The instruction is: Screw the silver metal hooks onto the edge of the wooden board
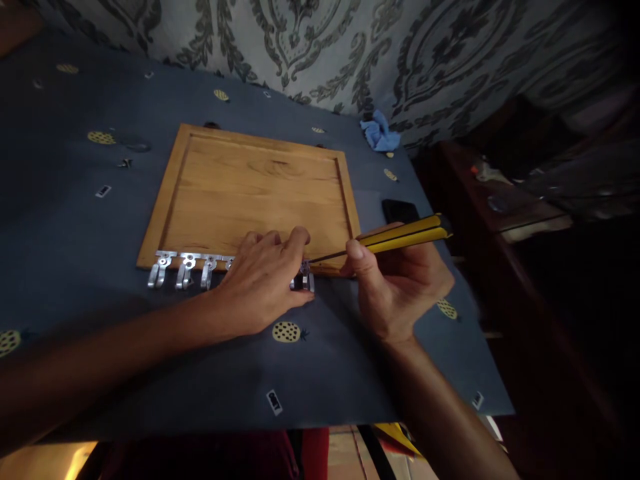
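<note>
A framed wooden board (250, 193) lies flat on the cloth, with a metal hook rail (187, 261) along its near edge. My left hand (265, 280) presses over the rail's right half, fingers on the board and thumb by the hooks at the near side. It covers several of the hooks. In my right hand (400, 287) is a screwdriver with a yellow and black handle (405, 233), held much like a pen. Its thin shaft points left, and the tip is at the rail's right end, beside my left thumb. Whether the tip sits in a screw, I cannot tell.
A grey-blue tablecloth (210, 387) with pineapple prints covers the table. Beyond my right hand lies a dark phone-like object (400, 211). A crumpled blue cloth (380, 132) is near the patterned wall. Small dark pieces (125, 163) lie left of the board.
</note>
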### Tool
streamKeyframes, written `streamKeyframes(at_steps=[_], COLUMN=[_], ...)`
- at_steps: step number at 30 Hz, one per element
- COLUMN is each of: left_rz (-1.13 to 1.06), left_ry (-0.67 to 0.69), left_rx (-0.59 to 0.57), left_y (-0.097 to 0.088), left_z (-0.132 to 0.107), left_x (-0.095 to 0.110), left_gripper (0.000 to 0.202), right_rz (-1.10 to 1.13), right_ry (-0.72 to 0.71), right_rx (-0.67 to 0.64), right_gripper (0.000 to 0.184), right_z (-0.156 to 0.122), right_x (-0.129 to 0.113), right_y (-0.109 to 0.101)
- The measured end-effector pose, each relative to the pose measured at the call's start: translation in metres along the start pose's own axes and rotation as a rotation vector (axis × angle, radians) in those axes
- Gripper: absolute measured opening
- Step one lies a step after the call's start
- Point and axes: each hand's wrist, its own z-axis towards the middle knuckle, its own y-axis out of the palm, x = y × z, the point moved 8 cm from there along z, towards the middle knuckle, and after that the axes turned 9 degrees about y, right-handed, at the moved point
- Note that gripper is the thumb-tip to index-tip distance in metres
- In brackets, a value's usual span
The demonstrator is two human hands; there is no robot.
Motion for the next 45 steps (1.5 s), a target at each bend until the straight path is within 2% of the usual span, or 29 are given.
streamKeyframes(at_steps=[8, 13, 19, 24, 30, 36, 41, 45], left_rz=[0.008, 0.02, 0.022, 0.024, 0.02, 0.039, 0.036, 0.014], left_ry=[0.006, 0.006, 0.014, 0.016, 0.02, 0.021, 0.017, 0.014], left_rx=[0.006, -0.01, -0.007, 0.003, 0.0, -0.016, -0.016, -0.017], left_y=[0.002, 0.001, 0.0, 0.002, 0.001, 0.001, 0.002, 0.001], left_z=[0.0, 0.001, 0.001, 0.0, 0.0, 0.001, 0.001, 0.001], left_x=[-0.001, 0.001, 0.001, 0.0, 0.001, 0.002, 0.002, 0.002], left_gripper=[0.054, 0.053, 0.054, 0.056, 0.057, 0.053, 0.052, 0.057], right_rz=[0.053, 0.155, 0.296, 0.293, 0.276, 0.271, 0.299, 0.351], right_ry=[0.021, -0.009, 0.222, 0.252, 0.189, 0.074, 0.052, 0.042], right_rx=[-0.042, -0.131, -0.301, -0.401, -0.298, -0.197, -0.152, -0.036], right_gripper=[0.023, 0.019, 0.025, 0.024, 0.017, 0.018, 0.02, 0.019], right_z=[0.0, 0.001, 0.005, 0.007, 0.003, -0.001, -0.003, 0.0], right_x=[0.006, -0.003, 0.003, 0.005, 0.007, 0.005, 0.004, -0.002], right_y=[0.006, 0.012, 0.021, 0.025, 0.023, 0.023, 0.021, 0.008])
